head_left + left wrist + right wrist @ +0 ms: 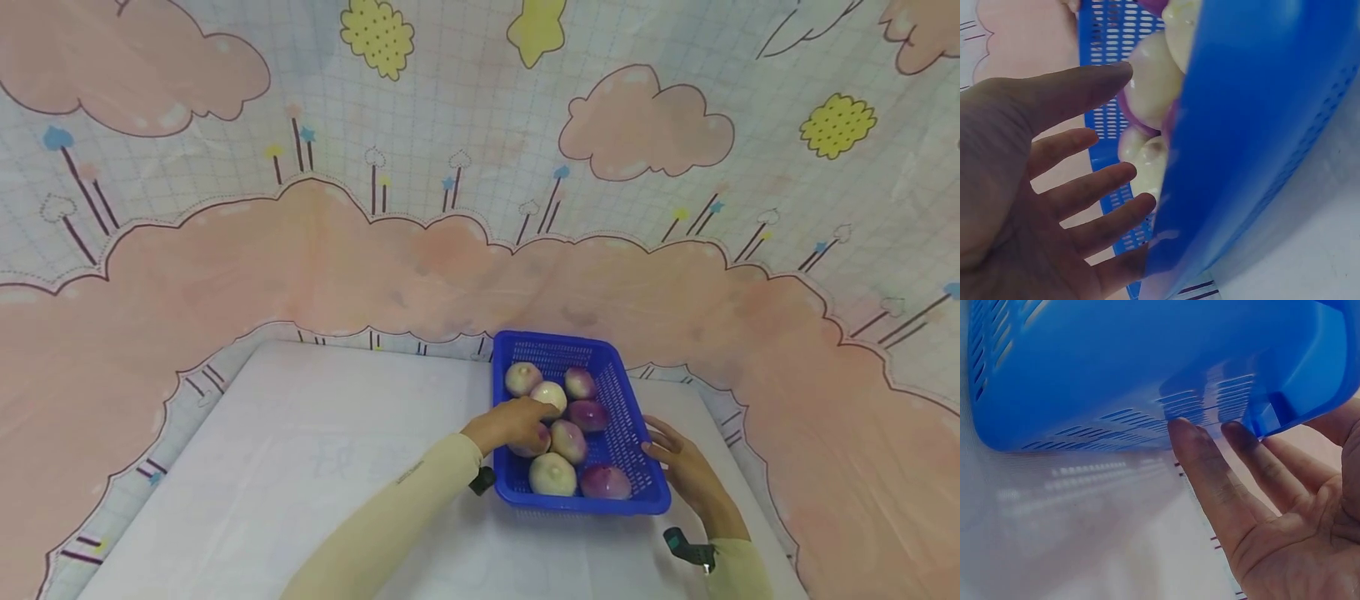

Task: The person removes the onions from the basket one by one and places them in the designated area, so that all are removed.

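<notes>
A blue plastic basket [633, 400] holds several purple-and-white onions [568, 440]. My left hand [517, 421] reaches in over its left side, fingers spread. In the head view the fingertips overlap a pale onion [550, 397] and partly cover another below. The left wrist view shows the thumb tip right at a white onion [1154, 81], the other fingers fairly straight. Outside the basket's right side is my right hand [686, 471]. Its extended fingertips [1185, 434] touch the slotted outer wall, and its thumb goes up behind the rim, partly hidden.
The basket stands on a white-covered table [322, 433], toward its right and back. Behind the table hangs a patterned cloth [420, 267] with clouds and stars. A dark wrist device [688, 550] sits on the right forearm, another [482, 481] by the left.
</notes>
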The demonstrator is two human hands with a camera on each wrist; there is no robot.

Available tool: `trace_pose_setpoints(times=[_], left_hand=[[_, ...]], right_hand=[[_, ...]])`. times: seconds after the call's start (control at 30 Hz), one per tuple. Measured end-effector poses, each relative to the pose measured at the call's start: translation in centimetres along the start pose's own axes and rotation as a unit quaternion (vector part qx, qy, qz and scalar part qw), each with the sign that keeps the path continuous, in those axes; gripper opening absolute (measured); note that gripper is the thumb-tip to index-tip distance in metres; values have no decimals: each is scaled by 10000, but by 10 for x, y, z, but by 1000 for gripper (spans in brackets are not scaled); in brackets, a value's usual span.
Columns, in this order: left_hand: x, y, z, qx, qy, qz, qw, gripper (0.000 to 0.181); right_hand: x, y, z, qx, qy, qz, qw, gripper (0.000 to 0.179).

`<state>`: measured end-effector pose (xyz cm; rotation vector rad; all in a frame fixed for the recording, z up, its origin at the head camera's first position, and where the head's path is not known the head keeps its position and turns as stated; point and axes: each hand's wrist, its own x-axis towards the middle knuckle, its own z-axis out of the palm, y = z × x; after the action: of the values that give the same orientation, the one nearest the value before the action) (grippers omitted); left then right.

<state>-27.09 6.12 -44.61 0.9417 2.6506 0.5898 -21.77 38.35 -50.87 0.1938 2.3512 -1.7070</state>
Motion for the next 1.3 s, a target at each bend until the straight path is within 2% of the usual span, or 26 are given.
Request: trace_pose_setpoints(times=[0.2, 0.33, 0.4, 0.53, 0.67, 0.8, 0.9, 1.03, 1.23, 1.3], left_hand=[[5, 2, 1, 30, -358, -326, 9988, 66], [6, 1, 0, 47, -541, -437, 9976, 66], [7, 0, -1, 70, -590, -397, 9974, 61], [10, -3, 1, 571, -655, -36, 9962, 47], [13, -7, 7, 994, -523, 216, 9934, 21], [14, -9, 14, 1000, -170, 137, 9948, 6], [14, -11, 17, 988, -6, 132, 9950, 7], [13, -13, 17, 792, 32, 148, 9967, 7], [10, -13, 11, 554, 124, 244, 9981, 41], [8, -13, 8, 490, 172, 326, 9981, 47]], right_hand=[[-1, 2, 0, 47, -18, -8, 10000, 77], [-1, 2, 0, 132, -125, -39, 9998, 75], [-1, 2, -1, 171, -182, -49, 9997, 75], [-1, 1, -2, 248, -220, -61, 9994, 74], [-1, 1, -2, 329, -250, -66, 9991, 73], [-1, 0, -1, 372, -242, -61, 9990, 71], [-1, 1, 0, 365, -229, -66, 9990, 71], [0, 1, 0, 375, -229, -65, 9990, 73], [-2, 1, -1, 424, -274, -62, 9987, 72], [-2, 1, -2, 447, -279, -58, 9986, 71]])
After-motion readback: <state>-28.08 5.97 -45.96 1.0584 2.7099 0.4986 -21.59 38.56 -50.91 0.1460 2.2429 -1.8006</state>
